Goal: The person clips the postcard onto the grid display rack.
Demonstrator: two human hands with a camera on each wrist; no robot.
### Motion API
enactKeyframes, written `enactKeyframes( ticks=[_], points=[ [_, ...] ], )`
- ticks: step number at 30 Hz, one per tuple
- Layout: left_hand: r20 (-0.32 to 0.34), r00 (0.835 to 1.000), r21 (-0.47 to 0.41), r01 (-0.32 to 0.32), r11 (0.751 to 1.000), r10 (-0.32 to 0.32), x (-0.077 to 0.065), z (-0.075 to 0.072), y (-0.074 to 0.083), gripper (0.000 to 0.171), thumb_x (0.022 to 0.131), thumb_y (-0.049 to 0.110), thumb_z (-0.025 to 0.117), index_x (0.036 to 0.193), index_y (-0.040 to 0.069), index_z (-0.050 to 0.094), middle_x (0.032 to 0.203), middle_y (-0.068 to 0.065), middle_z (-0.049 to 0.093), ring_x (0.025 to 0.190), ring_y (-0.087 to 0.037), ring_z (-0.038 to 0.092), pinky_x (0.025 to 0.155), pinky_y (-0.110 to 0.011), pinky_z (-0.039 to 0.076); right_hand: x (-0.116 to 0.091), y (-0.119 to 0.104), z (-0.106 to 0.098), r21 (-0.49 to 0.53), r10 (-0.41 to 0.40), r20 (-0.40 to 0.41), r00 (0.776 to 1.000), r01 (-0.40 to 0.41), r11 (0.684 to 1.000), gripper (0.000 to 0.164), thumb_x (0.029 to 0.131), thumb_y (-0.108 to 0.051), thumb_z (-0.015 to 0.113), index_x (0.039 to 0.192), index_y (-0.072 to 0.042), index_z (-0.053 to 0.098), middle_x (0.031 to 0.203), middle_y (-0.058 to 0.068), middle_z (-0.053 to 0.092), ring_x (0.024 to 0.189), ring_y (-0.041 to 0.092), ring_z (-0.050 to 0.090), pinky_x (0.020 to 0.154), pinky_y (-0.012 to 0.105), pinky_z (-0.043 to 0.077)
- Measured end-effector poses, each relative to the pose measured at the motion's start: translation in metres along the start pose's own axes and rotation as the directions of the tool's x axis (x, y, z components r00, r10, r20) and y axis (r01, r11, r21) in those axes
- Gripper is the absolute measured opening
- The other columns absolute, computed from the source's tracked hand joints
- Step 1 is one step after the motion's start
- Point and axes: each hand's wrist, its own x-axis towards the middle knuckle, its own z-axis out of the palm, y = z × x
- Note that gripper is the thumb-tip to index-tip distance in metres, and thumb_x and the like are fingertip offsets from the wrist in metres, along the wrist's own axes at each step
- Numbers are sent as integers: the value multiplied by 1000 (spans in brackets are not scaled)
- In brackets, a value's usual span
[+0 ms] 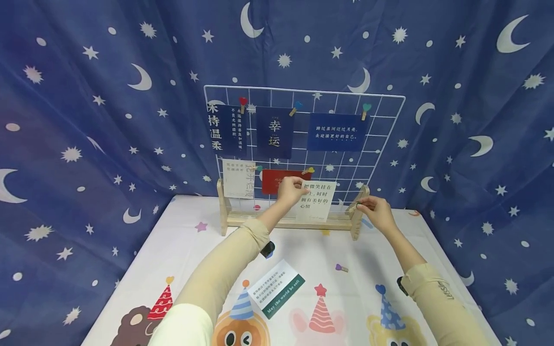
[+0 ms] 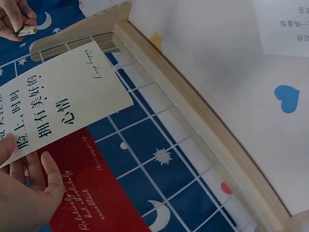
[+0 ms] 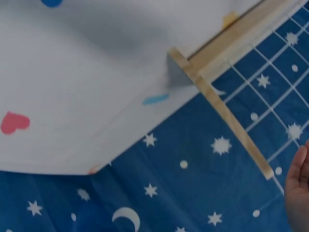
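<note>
My left hand (image 1: 290, 191) pinches a white card (image 1: 319, 204) with dark Chinese lettering by its left side, holding it against the lower part of the white wire grid (image 1: 372, 139). In the left wrist view, the same card (image 2: 72, 92) partly covers a red card (image 2: 96, 193). My right hand (image 1: 378, 212), by the grid's right wooden foot, pinches a small wooden clothespin (image 2: 27, 31) with a green end. Only part of the right hand (image 3: 297, 186) shows in the right wrist view, where the clothespin is out of sight.
Three dark blue cards, including one (image 1: 274, 132) in the middle, hang along the grid's upper part. Below hang a white card (image 1: 238, 180) and the red one. On the table lie a green-and-white card (image 1: 277, 288) and a purple heart clothespin (image 1: 342, 268). A starry curtain (image 1: 277, 43) stands behind.
</note>
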Motion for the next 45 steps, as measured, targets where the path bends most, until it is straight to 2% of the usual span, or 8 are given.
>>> enactKeyframes(
  ticks=[9, 15, 18, 22, 28, 34, 36, 45],
  points=[
    [5, 999, -3, -36, 999, 36, 15, -6, 17, 28, 81, 11, 73, 106, -1, 68, 103, -15, 70, 98, -28, 65, 83, -35, 53, 21, -15, -16, 0, -25, -60, 998, 25, 1000, 20, 89, -1, 60, 106, 11, 63, 103, 29, 66, 93, 37, 66, 69, 0, 42],
    [31, 998, 9, -53, 999, 53, 26, -3, 25, 30, 82, 14, 73, 109, 1, 68, 104, -14, 70, 100, -27, 63, 87, -35, 52, 32, -20, -26, 37, -23, -72, 997, 25, 999, 23, 90, -7, 61, 107, 9, 63, 105, 29, 66, 77, -10, 55, 68, -2, 39],
    [29, 997, 37, -72, 997, 71, 30, 1, 27, 27, 81, 15, 74, 105, 3, 70, 101, -12, 71, 98, -25, 64, 86, -33, 51, 37, -22, -28, 49, -19, -75, 997, 23, 999, 24, 91, -9, 61, 107, 8, 63, 105, 29, 66, 73, -20, 47, 67, -2, 39],
    [33, 997, 26, -72, 997, 71, 34, 5, 29, 23, 80, 13, 74, 101, 3, 72, 99, -11, 72, 96, -24, 65, 82, -30, 52, 43, -26, -30, 37, -20, -97, 995, 24, 999, 24, 91, -11, 60, 108, 7, 64, 107, 27, 66, 77, -13, 53, 71, 2, 41],
    [22, 999, 17, -38, 999, 37, 39, 10, 33, 26, 80, 15, 75, 104, 4, 72, 102, -9, 72, 98, -22, 66, 78, -27, 54, 53, -31, -30, 47, 6, -155, 988, 1, 999, 26, 94, -11, 56, 112, 6, 63, 111, 25, 65, 100, 31, 63, 92, 39, 51],
    [4, 999, 38, -35, 999, 35, 44, 15, 36, 33, 81, 17, 74, 110, 3, 69, 107, -10, 71, 100, -24, 66, 81, -30, 54, 62, -36, -27, 118, 9, -237, 971, 19, 993, 25, 92, -8, 59, 109, 9, 63, 108, 27, 66, 79, -8, 60, 79, 7, 46],
    [-13, 999, 38, -38, 999, 39, 44, 19, 37, 33, 81, 18, 74, 110, 3, 69, 106, -10, 71, 98, -23, 67, 81, -30, 54, 65, -38, -24, 143, 6, -258, 966, 32, 989, 24, 91, -6, 60, 108, 10, 63, 107, 27, 66, 76, -11, 58, 74, 0, 41],
    [-92, 994, 18, -60, 998, 61, 43, 26, 48, 29, 79, 18, 75, 104, 3, 71, 100, -9, 73, 88, -21, 70, 77, -30, 55, 73, -45, -22, 192, 87, -329, 941, -23, 981, 22, 92, -5, 57, 109, 7, 63, 109, 24, 66, 74, -16, 50, 75, 5, 42]
  ],
)
